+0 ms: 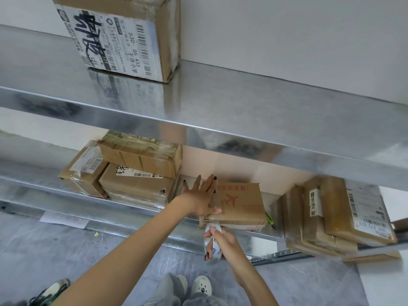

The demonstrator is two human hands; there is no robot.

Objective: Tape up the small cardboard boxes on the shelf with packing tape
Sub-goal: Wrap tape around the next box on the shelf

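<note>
A small cardboard box (pixel 240 205) with a red aeroplane print lies on the lower metal shelf (pixel 136 212), partly over its front edge. My left hand (pixel 199 196) presses flat on the box's left end, fingers spread and straight. My right hand (pixel 220 239) is below the box's front edge and grips a roll of white printed packing tape (pixel 211 246). A strip of tape runs from the roll up to the box's front face.
Several taped boxes are stacked at the left (pixel 132 173) and right (pixel 340 215) of the same shelf. A large labelled box (pixel 119 34) stands on the upper shelf (pixel 220 111). A green cutter (pixel 269 218) lies beside the aeroplane box. My feet show on the grey floor.
</note>
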